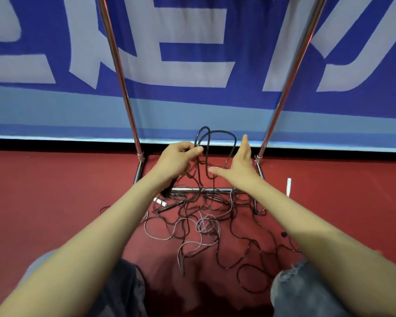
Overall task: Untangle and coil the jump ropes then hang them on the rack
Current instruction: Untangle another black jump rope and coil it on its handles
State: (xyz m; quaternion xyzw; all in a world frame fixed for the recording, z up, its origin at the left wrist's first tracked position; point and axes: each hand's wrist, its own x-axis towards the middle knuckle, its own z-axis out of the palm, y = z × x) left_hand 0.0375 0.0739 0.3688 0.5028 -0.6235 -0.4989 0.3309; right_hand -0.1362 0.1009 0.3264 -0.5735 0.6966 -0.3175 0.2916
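My left hand [177, 157] grips a black jump rope [220, 132], holding up loops that arch above both hands, with a black handle hanging below the wrist. My right hand [239, 162] is flat with straight fingers, touching the loops from the right side. A tangle of black and grey ropes [204, 227] lies on the red floor below. The chrome rack [121, 74] stands just behind, its two posts rising on either side of my hands and its base bar [201, 190] running under the tangle.
A blue and white banner [192, 53] hangs behind the rack. A white handle [289, 186] lies on the floor right of the rack base, another [160, 202] at the left. My knees in jeans [306, 291] frame the bottom of the view.
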